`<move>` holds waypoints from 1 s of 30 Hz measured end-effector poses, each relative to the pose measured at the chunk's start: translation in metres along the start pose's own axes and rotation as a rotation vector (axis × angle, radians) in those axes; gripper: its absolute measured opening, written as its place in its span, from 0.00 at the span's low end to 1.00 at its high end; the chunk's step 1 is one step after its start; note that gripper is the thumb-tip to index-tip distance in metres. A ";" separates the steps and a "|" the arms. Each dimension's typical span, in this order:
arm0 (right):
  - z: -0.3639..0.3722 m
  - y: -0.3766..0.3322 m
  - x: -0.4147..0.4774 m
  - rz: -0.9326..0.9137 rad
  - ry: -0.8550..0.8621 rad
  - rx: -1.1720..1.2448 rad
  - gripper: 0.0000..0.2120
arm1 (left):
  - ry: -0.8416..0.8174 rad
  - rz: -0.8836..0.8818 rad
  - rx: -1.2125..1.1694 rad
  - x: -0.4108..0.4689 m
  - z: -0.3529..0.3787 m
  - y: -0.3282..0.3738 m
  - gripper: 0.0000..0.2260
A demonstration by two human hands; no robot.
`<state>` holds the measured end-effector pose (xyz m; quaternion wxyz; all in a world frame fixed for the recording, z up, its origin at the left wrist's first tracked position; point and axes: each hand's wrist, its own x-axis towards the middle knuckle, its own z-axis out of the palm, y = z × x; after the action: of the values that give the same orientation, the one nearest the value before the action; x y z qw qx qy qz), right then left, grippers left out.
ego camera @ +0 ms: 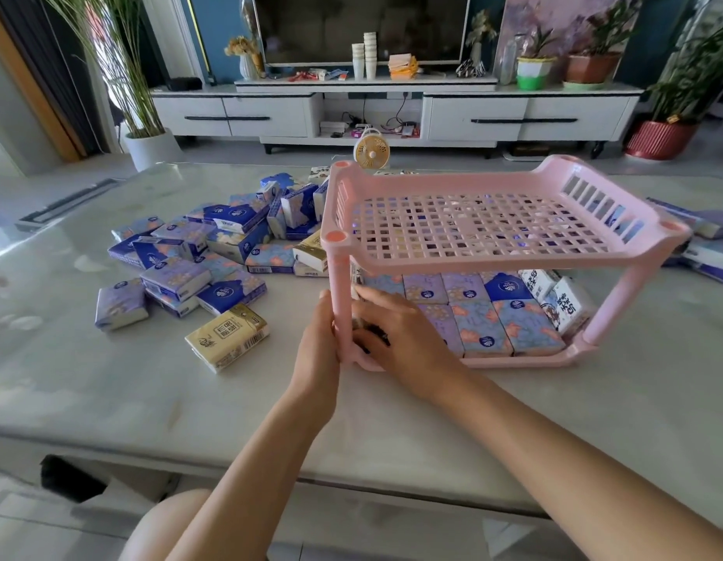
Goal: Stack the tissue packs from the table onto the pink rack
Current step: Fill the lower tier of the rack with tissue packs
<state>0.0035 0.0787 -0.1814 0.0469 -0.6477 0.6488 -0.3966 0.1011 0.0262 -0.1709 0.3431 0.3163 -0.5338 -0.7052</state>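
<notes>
Pink rack (493,253), two tiers, stands on the table (109,398) with its long axis left-right. Lower-tier tissue packs (481,330) lie flat in two rows, long axes front-to-back. Right hand (396,334) pinches a dark-printed pack (374,327) at the rack's left end. Left hand (319,342) lies flat against the front-left post (342,285). A heap of loose packs (214,253) lies left of the rack.

pale glossy table (109,378), marbled top. pink rack (493,253) stands right of centre. loose heap of tissue packs (214,253) left of rack, some stacked, some tilted. cream-gold pack (227,337) lies apart, nearest front edge. small fan (372,152) at far edge behind rack. flat purple packs (707,253) right of rack.
</notes>
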 end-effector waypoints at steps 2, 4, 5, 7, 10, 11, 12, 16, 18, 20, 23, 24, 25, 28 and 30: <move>0.001 -0.004 0.000 -0.012 0.003 0.022 0.12 | 0.020 0.034 0.041 -0.003 0.004 -0.001 0.22; 0.002 -0.005 -0.003 0.029 -0.067 0.005 0.19 | 0.038 0.053 0.050 -0.004 0.005 -0.001 0.21; 0.002 -0.006 -0.006 0.069 -0.112 0.023 0.23 | 0.034 0.054 0.034 -0.004 0.004 -0.002 0.21; -0.002 -0.011 -0.018 0.163 -0.139 0.146 0.32 | 0.015 0.038 -0.005 -0.003 0.002 -0.003 0.19; -0.017 -0.012 -0.048 0.267 -0.041 0.263 0.34 | 0.086 -0.011 -0.039 -0.004 0.001 -0.006 0.22; -0.023 -0.008 -0.060 0.267 -0.027 0.236 0.31 | 0.146 -0.011 -0.016 -0.006 0.002 -0.011 0.23; -0.030 -0.004 -0.073 0.248 -0.016 0.194 0.27 | 0.225 0.029 0.029 -0.008 0.002 -0.017 0.22; -0.075 0.009 -0.115 0.161 0.194 0.026 0.17 | 0.531 0.742 0.399 -0.048 0.013 -0.031 0.14; -0.101 0.020 -0.130 0.204 0.336 -0.007 0.13 | 0.312 1.055 0.539 -0.068 0.030 -0.043 0.11; -0.122 0.039 -0.138 0.311 0.445 0.031 0.13 | 0.007 1.124 0.639 -0.081 0.054 -0.053 0.11; -0.148 0.083 -0.138 0.531 0.668 0.133 0.17 | -0.392 1.188 0.782 -0.089 0.103 -0.068 0.13; -0.157 0.096 -0.137 0.599 0.742 0.164 0.18 | -0.477 1.232 0.834 -0.089 0.123 -0.073 0.13; -0.165 0.108 -0.136 0.650 0.799 0.186 0.17 | -0.533 1.256 0.878 -0.087 0.145 -0.078 0.14; -0.189 0.136 -0.142 0.725 0.886 0.133 0.14 | -0.531 1.153 0.934 -0.072 0.211 -0.089 0.17; -0.198 0.148 -0.148 0.760 0.912 0.101 0.13 | -0.462 1.056 0.941 -0.057 0.242 -0.094 0.18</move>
<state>-0.2059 0.2753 -0.1986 -0.0670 -0.1313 0.7702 -0.6206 -0.0771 0.2214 -0.2014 0.3437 -0.0251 -0.9189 -0.1921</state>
